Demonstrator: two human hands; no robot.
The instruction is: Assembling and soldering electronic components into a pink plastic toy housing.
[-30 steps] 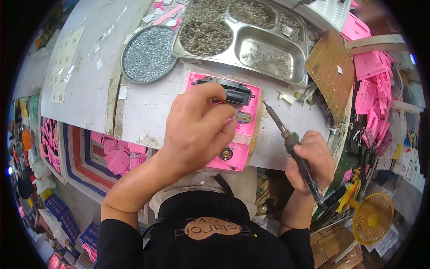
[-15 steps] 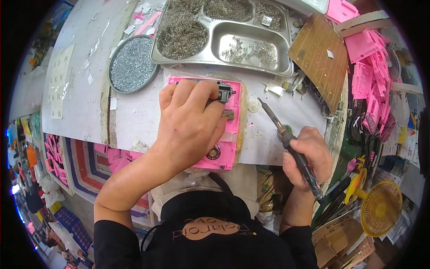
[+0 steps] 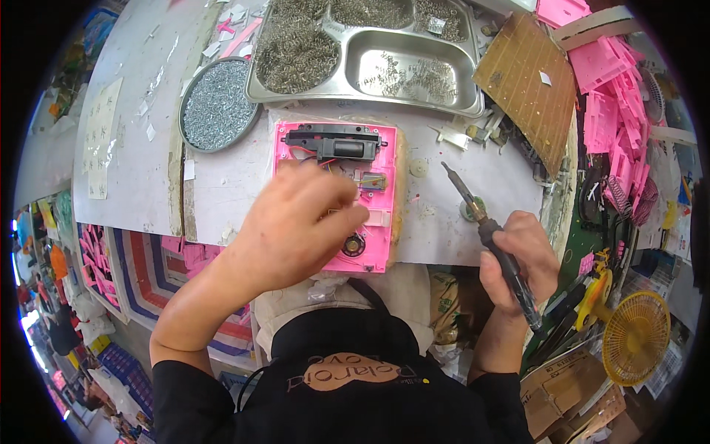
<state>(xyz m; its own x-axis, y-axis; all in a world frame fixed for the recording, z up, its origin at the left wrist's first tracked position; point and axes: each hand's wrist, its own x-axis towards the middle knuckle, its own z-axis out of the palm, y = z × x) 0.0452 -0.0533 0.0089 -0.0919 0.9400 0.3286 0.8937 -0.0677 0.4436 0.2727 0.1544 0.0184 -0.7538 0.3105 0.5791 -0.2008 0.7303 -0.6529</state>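
My left hand [image 3: 299,222] is over an open pink plastic housing [image 3: 383,255], slightly blurred, with curled fingers and the thumb close to the index finger. What they pinch, if anything, cannot be made out. Along the housing's far edge lies a long black module [image 3: 347,148] with thin wires. A small metal component [image 3: 372,181] sits right of my fingertips, and a round dark part [image 3: 354,245] is by the near edge. To the right, my right hand [image 3: 523,255] grips the black handle of a soldering iron [image 3: 497,237], its tip pointing up-left, away from the housing.
A steel compartment tray [image 3: 355,100] with springs stands at the back, beside a round dish [image 3: 220,105] of small screws. A brown board [image 3: 529,89], stacked pink parts [image 3: 617,111] and a yellow fan [image 3: 634,337] are on the right. A white disc [image 3: 418,168] lies by the housing.
My left hand has drawn back from the black module toward the housing's near side, uncovering the module and small component. My right hand has shifted slightly right with the soldering iron.
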